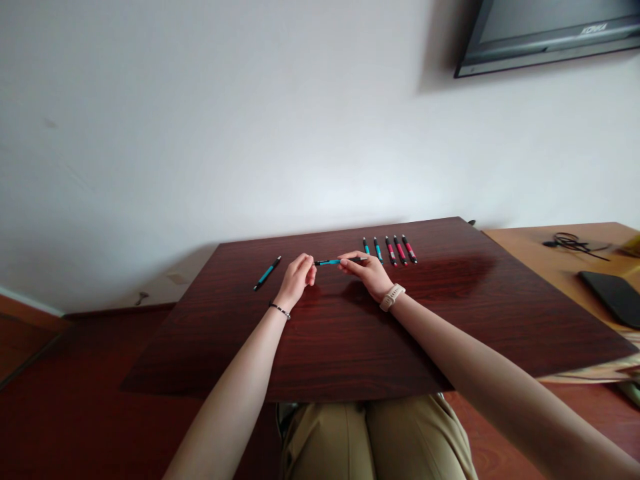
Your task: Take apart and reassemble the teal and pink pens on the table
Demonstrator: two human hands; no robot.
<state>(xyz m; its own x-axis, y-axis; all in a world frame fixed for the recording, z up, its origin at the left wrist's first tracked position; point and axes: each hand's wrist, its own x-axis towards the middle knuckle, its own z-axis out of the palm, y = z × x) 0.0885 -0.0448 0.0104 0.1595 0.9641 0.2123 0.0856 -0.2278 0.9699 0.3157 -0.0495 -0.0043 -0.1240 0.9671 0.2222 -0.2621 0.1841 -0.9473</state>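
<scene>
Between my two hands a blue and black pen [329,262] lies level, a little above the tabletop. My left hand [299,273] is closed round its left end, and the fingers of my right hand [365,270] pinch its right end. To the left of my left hand another blue pen [267,273] rests slantwise on the table. Beyond my right hand is a row of pens: two blue ones, one of them a blue pen [379,249] partly behind the hand, and three red ones, with a red pen [400,250] in their middle.
The dark wood table [340,347] stands against a white wall. On the right, a lighter wooden table [530,250] holds a coiled black cable [570,243] and a flat black object [613,293]. A television [550,33] hangs at the upper right.
</scene>
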